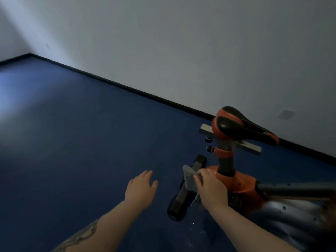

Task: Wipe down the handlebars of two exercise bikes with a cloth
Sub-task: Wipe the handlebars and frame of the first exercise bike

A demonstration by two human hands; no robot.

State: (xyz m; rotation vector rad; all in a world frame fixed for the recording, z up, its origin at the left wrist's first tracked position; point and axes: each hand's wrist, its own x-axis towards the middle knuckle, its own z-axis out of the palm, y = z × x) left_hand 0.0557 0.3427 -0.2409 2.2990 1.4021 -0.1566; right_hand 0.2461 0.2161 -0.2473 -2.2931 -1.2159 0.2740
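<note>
The right hand (209,188) grips a crumpled grey cloth (190,180) beside the orange-and-black exercise bike (236,182), near its seat post; the left hand (141,186) hangs open, empty. No handlebars in view — likely between wipes; next, carry the cloth to a handlebar

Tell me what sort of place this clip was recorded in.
Probably a bare exercise or gym room: an orange and black exercise bike with its saddle stands on blue floor beside a plain white wall. Nothing else furnishes it.
</note>
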